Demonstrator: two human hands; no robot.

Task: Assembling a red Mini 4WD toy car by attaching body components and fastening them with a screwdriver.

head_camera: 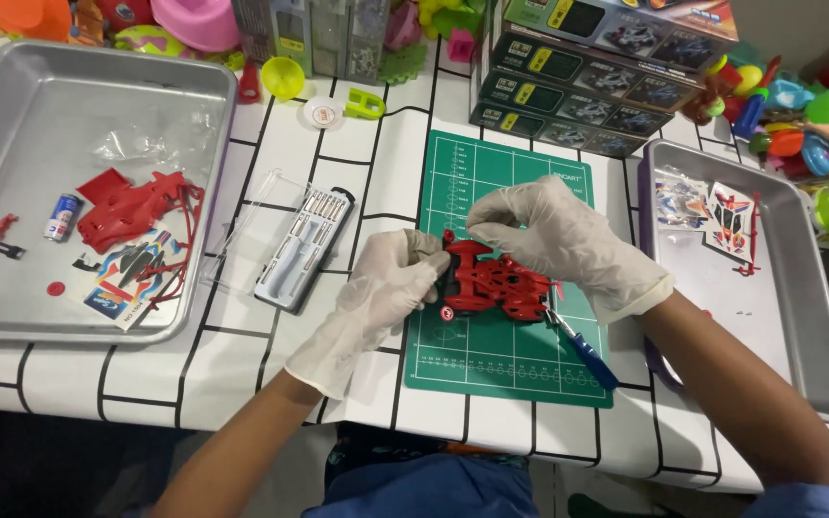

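Gripping the red plastic toy-car chassis (489,283), gloved left hand (388,288) and right hand (554,240) are closed; best kept flat at the green cutting mat's (491,355) centre.

Bright even overhead light, soft shadows, glare on metal trays (11,326), sharp focus

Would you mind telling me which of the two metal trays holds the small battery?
The left tray, beside the left hand: its battery lies by red plastic parts. The right tray holds only sticker sheets.
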